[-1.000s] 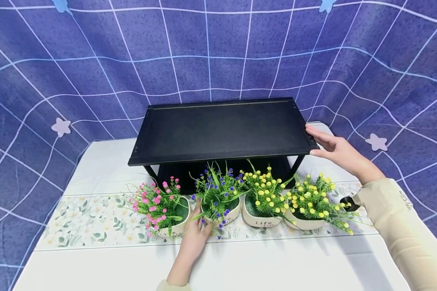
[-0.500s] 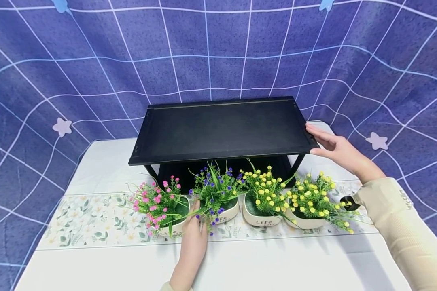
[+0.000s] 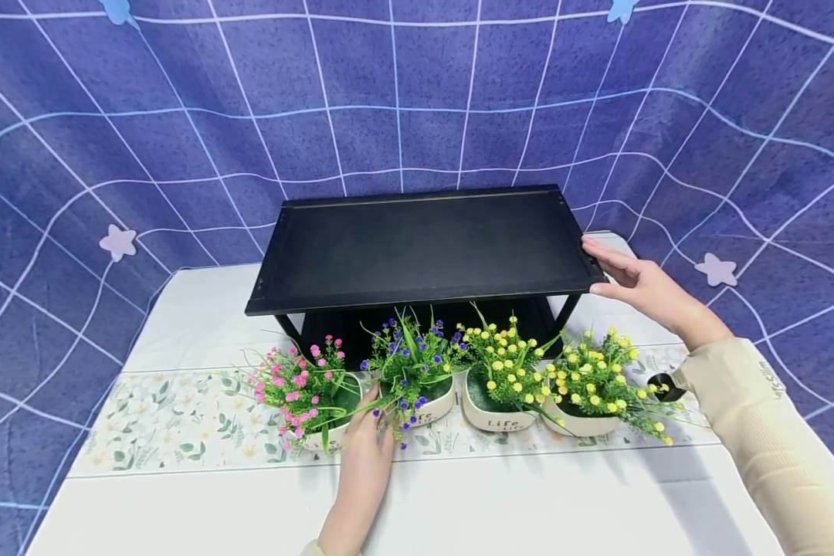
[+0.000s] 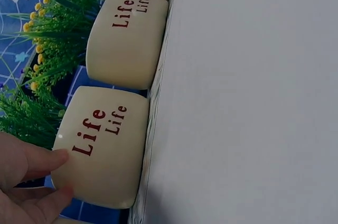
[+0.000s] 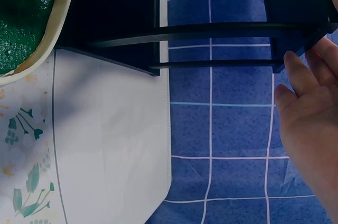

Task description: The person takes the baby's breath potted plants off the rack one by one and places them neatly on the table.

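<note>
My left hand (image 3: 364, 455) holds the left end of a cream flowerpot (image 4: 105, 139) marked "Life", planted with purple flowers (image 3: 410, 371). In the left wrist view its thumb and a finger touch the pot at its end; the other fingers are hidden. Close to its left stands the pot of pink flowers (image 3: 299, 390). Two pots of yellow flowers (image 3: 503, 367) complete the row on the right. My right hand (image 3: 646, 297) rests against the right edge of a black two-tier shelf (image 3: 424, 251), with fairly straight fingers along its side and the thumb near the front corner.
Behind the pots the shelf's dark lower tier (image 3: 350, 347) shows beneath the top board. A flower-patterned strip (image 3: 174, 425) runs across the white table (image 3: 215, 510). Blue gridded cloth (image 3: 417, 93) hangs close behind and at both sides.
The purple-flower pot has shifted slightly left and tilted its leaves that way, with my left hand moving along; a gap opened beside the yellow pot. My right hand has stayed at the shelf edge.
</note>
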`<move>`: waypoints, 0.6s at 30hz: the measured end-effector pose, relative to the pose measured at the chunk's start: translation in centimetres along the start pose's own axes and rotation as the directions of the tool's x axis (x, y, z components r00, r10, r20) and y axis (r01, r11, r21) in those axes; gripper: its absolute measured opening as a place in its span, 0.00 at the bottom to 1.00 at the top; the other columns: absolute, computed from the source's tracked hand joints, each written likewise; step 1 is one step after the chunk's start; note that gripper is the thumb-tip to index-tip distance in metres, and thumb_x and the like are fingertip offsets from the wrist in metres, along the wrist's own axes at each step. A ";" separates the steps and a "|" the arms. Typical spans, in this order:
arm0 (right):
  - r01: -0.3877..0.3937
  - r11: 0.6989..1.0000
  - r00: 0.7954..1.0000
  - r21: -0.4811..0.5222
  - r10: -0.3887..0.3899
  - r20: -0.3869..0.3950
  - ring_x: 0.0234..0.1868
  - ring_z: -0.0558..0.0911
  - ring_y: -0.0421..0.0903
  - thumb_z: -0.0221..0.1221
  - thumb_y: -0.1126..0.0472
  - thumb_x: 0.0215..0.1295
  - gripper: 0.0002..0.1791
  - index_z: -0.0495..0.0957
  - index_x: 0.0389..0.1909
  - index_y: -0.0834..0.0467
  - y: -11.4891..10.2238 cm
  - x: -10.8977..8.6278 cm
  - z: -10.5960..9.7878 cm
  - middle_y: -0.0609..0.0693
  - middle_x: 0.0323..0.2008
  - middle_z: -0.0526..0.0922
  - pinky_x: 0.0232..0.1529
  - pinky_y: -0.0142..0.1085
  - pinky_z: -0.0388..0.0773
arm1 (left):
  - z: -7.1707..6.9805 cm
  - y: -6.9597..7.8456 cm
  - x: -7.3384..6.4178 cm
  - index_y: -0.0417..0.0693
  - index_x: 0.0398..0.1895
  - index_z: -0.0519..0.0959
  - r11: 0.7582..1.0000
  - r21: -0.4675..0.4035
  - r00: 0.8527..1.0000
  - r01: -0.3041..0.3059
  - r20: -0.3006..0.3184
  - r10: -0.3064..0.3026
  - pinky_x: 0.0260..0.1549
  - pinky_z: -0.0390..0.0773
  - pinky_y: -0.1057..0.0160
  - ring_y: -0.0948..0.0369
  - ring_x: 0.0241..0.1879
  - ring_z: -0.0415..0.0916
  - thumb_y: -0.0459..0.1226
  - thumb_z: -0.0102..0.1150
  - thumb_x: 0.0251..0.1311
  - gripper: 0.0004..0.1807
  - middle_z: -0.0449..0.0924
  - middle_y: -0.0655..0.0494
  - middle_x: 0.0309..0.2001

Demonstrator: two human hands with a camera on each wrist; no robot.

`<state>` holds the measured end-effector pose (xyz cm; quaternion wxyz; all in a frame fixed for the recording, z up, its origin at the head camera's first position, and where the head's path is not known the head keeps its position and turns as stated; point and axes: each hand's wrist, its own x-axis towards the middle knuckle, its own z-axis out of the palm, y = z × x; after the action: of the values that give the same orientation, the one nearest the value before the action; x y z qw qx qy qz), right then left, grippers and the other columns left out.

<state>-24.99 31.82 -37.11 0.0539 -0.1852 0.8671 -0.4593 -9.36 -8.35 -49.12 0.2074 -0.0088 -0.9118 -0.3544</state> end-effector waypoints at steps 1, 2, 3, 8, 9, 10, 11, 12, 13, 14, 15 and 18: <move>0.002 1.000 1.000 0.001 -0.002 0.001 0.69 0.59 0.22 0.57 0.62 0.68 0.36 0.55 0.75 0.52 0.0 0.0 0.0 0.48 0.77 0.52 0.60 0.11 0.60 | 0.0 0.0 0.0 0.38 0.45 0.82 1.000 0.000 1.000 0.003 0.002 -0.003 0.54 0.76 0.52 0.42 0.59 0.75 0.24 0.65 0.49 0.17 0.74 0.41 0.62; 0.003 1.000 1.000 0.002 -0.003 0.001 0.69 0.59 0.22 0.57 0.62 0.68 0.36 0.55 0.75 0.52 0.0 0.1 0.0 0.48 0.77 0.52 0.59 0.11 0.60 | 0.0 0.0 0.1 0.38 0.46 0.82 1.000 0.000 1.000 0.007 0.004 -0.007 0.54 0.77 0.52 0.42 0.58 0.76 0.24 0.66 0.49 0.18 0.74 0.41 0.62; 0.006 1.000 1.000 0.003 -0.006 0.000 0.69 0.59 0.22 0.57 0.62 0.68 0.36 0.55 0.75 0.52 0.0 0.1 0.0 0.49 0.77 0.52 0.59 0.11 0.60 | 0.0 0.0 0.1 0.38 0.46 0.82 1.000 -0.001 1.000 0.012 0.007 -0.012 0.52 0.78 0.52 0.42 0.57 0.77 0.24 0.66 0.48 0.18 0.74 0.41 0.62; 0.023 1.000 1.000 0.010 -0.023 0.000 0.68 0.59 0.21 0.58 0.62 0.68 0.36 0.55 0.75 0.53 -0.1 0.1 0.0 0.50 0.77 0.53 0.60 0.11 0.60 | -0.1 -0.1 0.2 0.39 0.49 0.81 0.999 0.010 0.999 0.039 0.032 -0.039 0.52 0.78 0.53 0.42 0.55 0.78 0.24 0.66 0.49 0.20 0.74 0.43 0.63; 0.028 1.000 1.000 0.010 -0.028 0.001 0.68 0.59 0.21 0.58 0.63 0.68 0.36 0.55 0.75 0.54 -0.1 0.1 0.0 0.50 0.77 0.53 0.60 0.11 0.60 | -0.2 -0.1 0.2 0.38 0.51 0.80 0.999 0.010 0.998 0.044 0.035 -0.044 0.51 0.79 0.53 0.42 0.54 0.78 0.24 0.65 0.49 0.22 0.75 0.43 0.63; 0.030 0.999 1.000 0.010 -0.030 0.001 0.68 0.59 0.21 0.58 0.63 0.68 0.36 0.55 0.75 0.54 -0.1 0.1 0.0 0.50 0.77 0.53 0.60 0.11 0.60 | -0.2 -0.1 0.2 0.37 0.52 0.80 0.999 0.014 0.998 0.042 0.041 -0.043 0.52 0.78 0.52 0.42 0.55 0.78 0.24 0.65 0.50 0.22 0.75 0.43 0.62; 0.034 0.999 0.999 0.009 -0.034 0.003 0.68 0.59 0.20 0.58 0.63 0.68 0.36 0.55 0.75 0.54 -0.1 0.1 0.0 0.50 0.77 0.53 0.60 0.11 0.60 | -0.2 -0.1 0.2 0.37 0.53 0.79 0.999 0.015 0.998 0.043 0.045 -0.044 0.53 0.78 0.52 0.43 0.55 0.78 0.23 0.65 0.50 0.23 0.75 0.43 0.62; 0.033 0.999 0.999 0.010 -0.033 0.002 0.67 0.59 0.20 0.58 0.63 0.68 0.36 0.55 0.75 0.54 -0.1 0.1 0.0 0.50 0.77 0.53 0.60 0.11 0.60 | -0.3 -0.2 0.2 0.36 0.54 0.79 0.999 0.015 0.998 0.044 0.049 -0.044 0.53 0.77 0.51 0.43 0.55 0.78 0.23 0.64 0.50 0.24 0.75 0.43 0.62; 0.032 0.999 0.999 0.007 -0.032 0.003 0.67 0.59 0.20 0.58 0.63 0.68 0.36 0.55 0.75 0.54 -0.1 0.1 0.0 0.50 0.77 0.53 0.59 0.11 0.60 | -0.3 -0.1 0.2 0.36 0.55 0.78 0.999 0.012 0.997 0.045 0.056 -0.046 0.53 0.77 0.51 0.43 0.55 0.78 0.23 0.64 0.50 0.24 0.75 0.43 0.62; 0.029 1.000 1.000 0.002 -0.029 0.002 0.67 0.59 0.20 0.58 0.62 0.68 0.36 0.55 0.75 0.54 -0.1 0.1 -0.1 0.49 0.77 0.53 0.59 0.11 0.60 | -0.4 -0.2 0.2 0.36 0.56 0.78 0.999 0.007 0.997 0.047 0.059 -0.047 0.53 0.78 0.51 0.43 0.54 0.79 0.22 0.63 0.50 0.26 0.75 0.43 0.62; 0.025 1.000 1.000 -0.001 -0.025 0.003 0.67 0.59 0.20 0.58 0.62 0.68 0.36 0.55 0.75 0.53 -0.1 0.1 -0.1 0.49 0.77 0.53 0.59 0.11 0.60 | -0.4 -0.2 0.2 0.36 0.56 0.77 0.999 0.000 0.996 0.052 0.067 -0.052 0.53 0.78 0.51 0.43 0.54 0.79 0.22 0.62 0.50 0.26 0.75 0.43 0.62; 0.001 1.000 1.000 -0.021 -0.001 0.006 0.68 0.59 0.20 0.58 0.61 0.68 0.36 0.55 0.75 0.51 -0.1 0.0 -0.1 0.49 0.77 0.52 0.59 0.11 0.60 | -0.7 -0.4 0.2 0.36 0.54 0.79 0.995 -0.031 0.990 0.091 0.106 -0.087 0.51 0.79 0.51 0.44 0.53 0.80 0.21 0.61 0.51 0.23 0.76 0.43 0.61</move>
<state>-25.03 31.86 -36.92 0.0542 -0.1873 0.8715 -0.4499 -9.36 -9.13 -48.80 0.1430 0.0098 -0.9144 -0.3786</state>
